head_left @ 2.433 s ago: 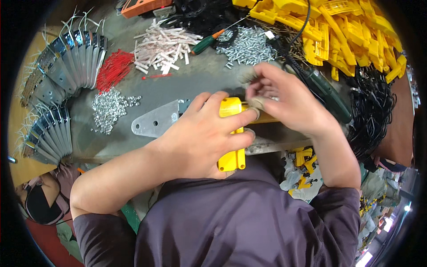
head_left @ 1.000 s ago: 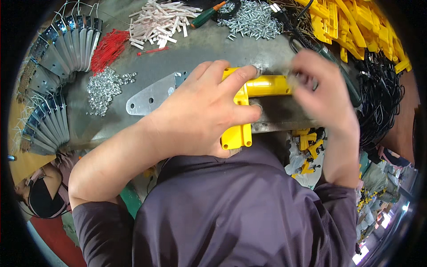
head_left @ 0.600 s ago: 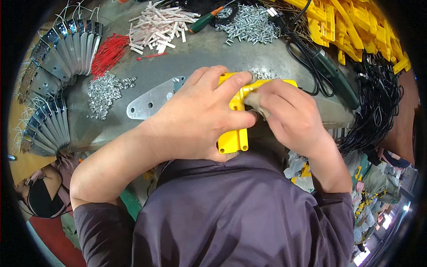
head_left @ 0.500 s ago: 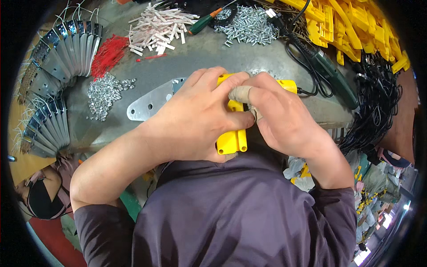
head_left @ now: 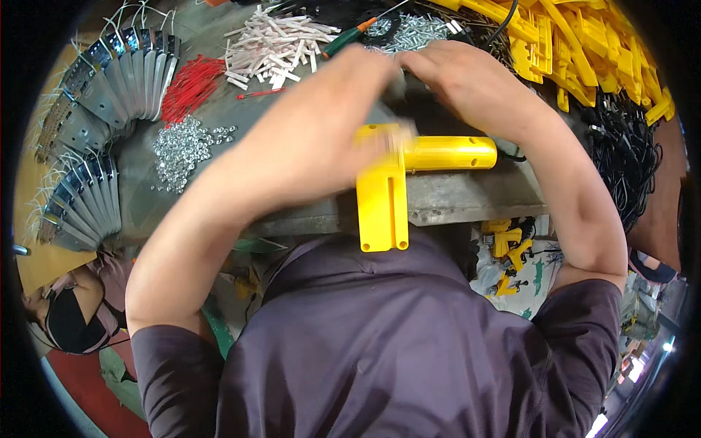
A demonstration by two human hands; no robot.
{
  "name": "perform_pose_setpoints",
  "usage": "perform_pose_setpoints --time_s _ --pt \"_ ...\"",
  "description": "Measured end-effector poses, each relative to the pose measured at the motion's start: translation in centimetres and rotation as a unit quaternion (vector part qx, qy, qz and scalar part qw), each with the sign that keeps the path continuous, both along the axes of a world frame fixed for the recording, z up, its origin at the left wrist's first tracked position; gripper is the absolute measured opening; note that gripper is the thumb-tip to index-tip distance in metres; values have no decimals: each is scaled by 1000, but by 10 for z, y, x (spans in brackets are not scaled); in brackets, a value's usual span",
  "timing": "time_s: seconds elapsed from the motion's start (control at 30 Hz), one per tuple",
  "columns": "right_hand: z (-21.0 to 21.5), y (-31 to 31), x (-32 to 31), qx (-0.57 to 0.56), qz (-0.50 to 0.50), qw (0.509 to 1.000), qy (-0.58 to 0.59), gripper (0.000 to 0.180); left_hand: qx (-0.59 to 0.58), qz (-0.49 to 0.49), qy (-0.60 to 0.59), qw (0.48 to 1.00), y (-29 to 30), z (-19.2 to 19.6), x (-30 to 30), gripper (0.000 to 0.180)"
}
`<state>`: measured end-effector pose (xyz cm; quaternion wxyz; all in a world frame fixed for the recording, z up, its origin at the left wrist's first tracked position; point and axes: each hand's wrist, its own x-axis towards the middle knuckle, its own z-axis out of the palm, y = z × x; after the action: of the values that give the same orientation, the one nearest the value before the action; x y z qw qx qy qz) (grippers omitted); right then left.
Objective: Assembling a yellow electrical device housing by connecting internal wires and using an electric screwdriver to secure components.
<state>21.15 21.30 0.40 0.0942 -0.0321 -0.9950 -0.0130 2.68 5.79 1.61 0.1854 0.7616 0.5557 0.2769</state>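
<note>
A yellow plastic housing (head_left: 383, 208) lies at the table's front edge, one block-like arm overhanging toward me and a rounded arm (head_left: 453, 152) reaching right to a black cord. My left hand (head_left: 339, 120) is smeared by motion above its left side; whether it touches the housing I cannot tell. My right hand (head_left: 467, 77) is farther off, beside the pile of silver screws (head_left: 420, 33). Its fingers are bent together, their tips close to those of my left hand. Anything pinched there is too small or hidden to make out.
At the left stand fanned metal plates with white wires (head_left: 124, 80). Clear round beads (head_left: 179, 153), red thin parts (head_left: 191, 87) and white strips (head_left: 277, 44) lie nearer. A green-handled screwdriver (head_left: 349, 40) rests by the screws. Yellow housings (head_left: 584, 44) and black cords (head_left: 621, 160) fill the right.
Both hands have come off their grip on the housing and moved away from me, the right one to the screws. More of the yellow housing shows; the metal plate is now covered.
</note>
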Motion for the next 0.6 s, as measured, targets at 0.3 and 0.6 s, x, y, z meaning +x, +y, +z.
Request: perform_pose_setpoints --time_s 0.3,0.6 --pt "21 -63 26 -496 -172 840 134 49 -13 103 51 993 63 -25 -9 38" --pt "26 -129 45 -570 -73 816 71 51 -9 -33 130 991 65 -26 -17 30"
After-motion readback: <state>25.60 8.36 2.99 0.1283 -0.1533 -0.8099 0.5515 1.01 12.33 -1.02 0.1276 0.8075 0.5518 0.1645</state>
